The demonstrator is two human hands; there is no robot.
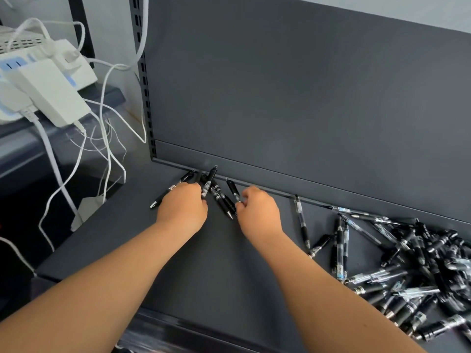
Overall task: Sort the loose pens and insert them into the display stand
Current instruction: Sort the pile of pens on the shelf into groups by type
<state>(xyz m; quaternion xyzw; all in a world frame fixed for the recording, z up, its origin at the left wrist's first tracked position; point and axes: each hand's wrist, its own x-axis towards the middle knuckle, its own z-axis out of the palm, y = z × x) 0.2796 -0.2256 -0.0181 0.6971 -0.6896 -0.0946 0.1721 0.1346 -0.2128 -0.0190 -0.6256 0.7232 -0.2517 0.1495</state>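
Note:
A small bunch of black pens lies on the dark grey shelf against its back panel. My left hand rests over the left side of the bunch, fingers closed on a black pen that tilts upward. My right hand is to the right of the bunch, fingers pinched on another black pen. A large heap of loose black and clear pens is spread over the right side of the shelf. No display stand is in view.
The shelf's upright back panel rises just behind the pens. To the left, white power adapters and tangled white cables hang over a lower shelf. A slotted upright post stands at the panel's left edge.

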